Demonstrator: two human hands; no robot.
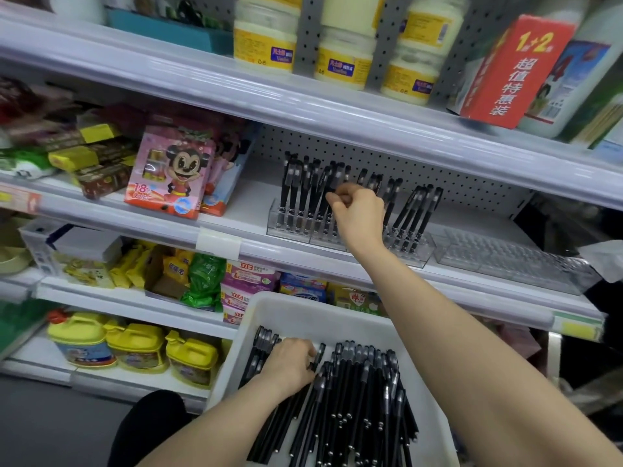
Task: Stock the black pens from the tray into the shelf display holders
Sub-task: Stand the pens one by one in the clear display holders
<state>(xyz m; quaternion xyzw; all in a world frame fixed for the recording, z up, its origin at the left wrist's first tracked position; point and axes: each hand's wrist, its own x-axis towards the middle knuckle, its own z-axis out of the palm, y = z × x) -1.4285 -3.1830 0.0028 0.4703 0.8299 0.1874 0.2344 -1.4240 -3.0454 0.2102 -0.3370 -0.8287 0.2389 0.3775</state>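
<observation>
As pen (332, 178) was pinched at holder (286, 227) by right hand (359, 210), another was gripped by left hand (291, 364); tray (303, 308) mostly full.

Retail shop aisle. Tiered white shelves (236, 96) with clear price-label rails (219, 244) and grey pegboard backing (371, 153). Stock includes rows of yellow-labelled jars (340, 62), a red promo box (515, 72), soap packs (249, 281) and yellow-capped jugs (135, 348). Clear pen display holders (293, 227) sit at the middle shelf's front edge.
</observation>
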